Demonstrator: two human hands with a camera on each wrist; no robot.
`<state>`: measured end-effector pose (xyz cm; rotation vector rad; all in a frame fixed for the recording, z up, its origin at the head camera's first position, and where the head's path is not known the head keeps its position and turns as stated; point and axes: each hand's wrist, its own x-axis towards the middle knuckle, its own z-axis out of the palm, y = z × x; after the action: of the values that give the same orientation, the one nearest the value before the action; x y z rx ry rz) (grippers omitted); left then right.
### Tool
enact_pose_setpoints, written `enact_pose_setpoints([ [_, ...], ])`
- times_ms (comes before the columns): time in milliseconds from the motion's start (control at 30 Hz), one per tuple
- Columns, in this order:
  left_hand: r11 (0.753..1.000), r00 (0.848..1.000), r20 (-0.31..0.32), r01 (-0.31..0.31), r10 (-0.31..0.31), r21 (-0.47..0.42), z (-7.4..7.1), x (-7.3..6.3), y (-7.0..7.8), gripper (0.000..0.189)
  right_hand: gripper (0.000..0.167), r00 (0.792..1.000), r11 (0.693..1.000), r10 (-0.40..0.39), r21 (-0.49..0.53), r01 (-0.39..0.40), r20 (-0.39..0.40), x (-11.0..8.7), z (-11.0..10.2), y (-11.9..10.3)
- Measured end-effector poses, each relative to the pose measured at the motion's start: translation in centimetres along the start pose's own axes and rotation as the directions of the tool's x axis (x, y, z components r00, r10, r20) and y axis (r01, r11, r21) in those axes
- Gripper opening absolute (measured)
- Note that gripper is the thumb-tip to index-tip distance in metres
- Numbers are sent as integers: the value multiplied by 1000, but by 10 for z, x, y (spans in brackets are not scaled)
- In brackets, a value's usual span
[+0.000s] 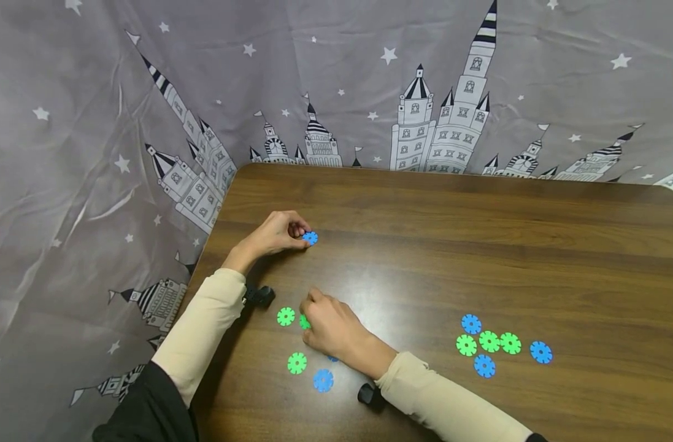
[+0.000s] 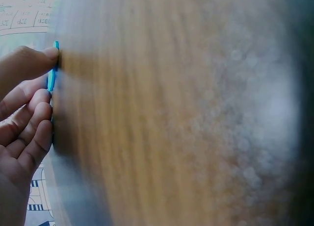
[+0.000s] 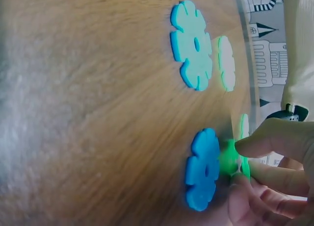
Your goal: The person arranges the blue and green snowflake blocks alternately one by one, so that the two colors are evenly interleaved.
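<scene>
At the table's far left, my left hand (image 1: 276, 234) pinches a small blue notched disc (image 1: 311, 238) between thumb and fingers. The left wrist view shows that disc edge-on, close to the tabletop. Nearer to me, the right hand (image 1: 338, 328) holds a green notched disc (image 3: 246, 168) between thumb and fingertips, partly covered by the hand in the head view. Around it lie a green disc (image 1: 286, 317) to the left, another green disc (image 1: 297, 363) nearer me and a blue disc (image 1: 323, 380). A further blue disc (image 3: 202, 169) lies mostly hidden under the right hand in the head view.
On the right of the brown table (image 1: 590, 258) lies a group of green discs (image 1: 489, 341) and blue discs (image 1: 484, 366), with one blue disc (image 1: 541, 352) apart to the right. A grey castle-print cloth (image 1: 314, 61) hangs behind the table and along its left side.
</scene>
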<state>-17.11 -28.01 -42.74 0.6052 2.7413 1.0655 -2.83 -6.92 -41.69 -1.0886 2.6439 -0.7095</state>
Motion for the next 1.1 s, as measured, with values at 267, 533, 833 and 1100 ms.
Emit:
enact_pose_setpoints([
  [267,1000,1000,-3,-9,9,-6,-1,-1,-3,25,29,997,972,70,226,-66,-12,-2,-5,21],
  [533,1000,1000,-10,-10,10,7,-2,1,-4,25,32,976,936,173,331,-122,-130,-3,-18,50],
  [833,1000,1000,-16,-3,3,-18,-2,-3,0,25,31,948,923,261,334,-190,-180,12,-29,76],
  [1100,1000,1000,-7,20,-20,-15,1,-5,1,24,30,932,938,267,288,-193,-245,30,-33,89],
])
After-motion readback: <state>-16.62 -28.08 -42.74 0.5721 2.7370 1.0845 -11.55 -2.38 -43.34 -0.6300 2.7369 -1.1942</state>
